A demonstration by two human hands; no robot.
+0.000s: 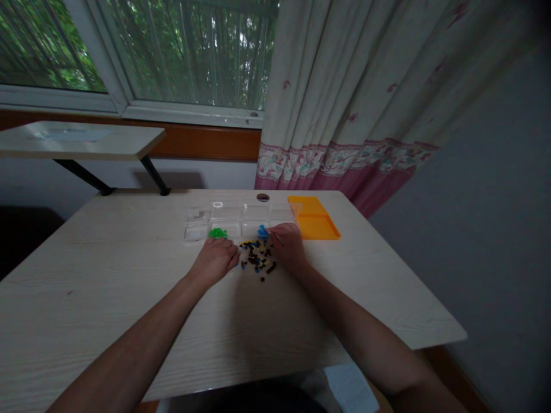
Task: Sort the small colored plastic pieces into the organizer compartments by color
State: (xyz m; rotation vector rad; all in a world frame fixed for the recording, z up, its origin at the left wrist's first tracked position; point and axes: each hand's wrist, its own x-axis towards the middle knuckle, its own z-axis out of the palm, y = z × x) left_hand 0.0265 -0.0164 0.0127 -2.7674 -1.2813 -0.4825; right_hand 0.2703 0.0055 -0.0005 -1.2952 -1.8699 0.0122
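Note:
A loose pile of small building bricks, dark brown, yellow and blue, lies on the table between my hands. My left hand rests at the left of the pile with its fingers curled in. A speck of blue shows at its fingertips, too small to name. My right hand is at the pile's right, by the front edge of a clear compartment tray. Its fingers are pinched together beside some blue bricks in the tray; whatever they hold is hidden. Green bricks fill part of another front compartment.
An orange tray or lid lies to the right, against the clear tray. Behind stands a raised shelf on black legs at the left. A round dark hole is near the table's back edge. A curtain hangs behind.

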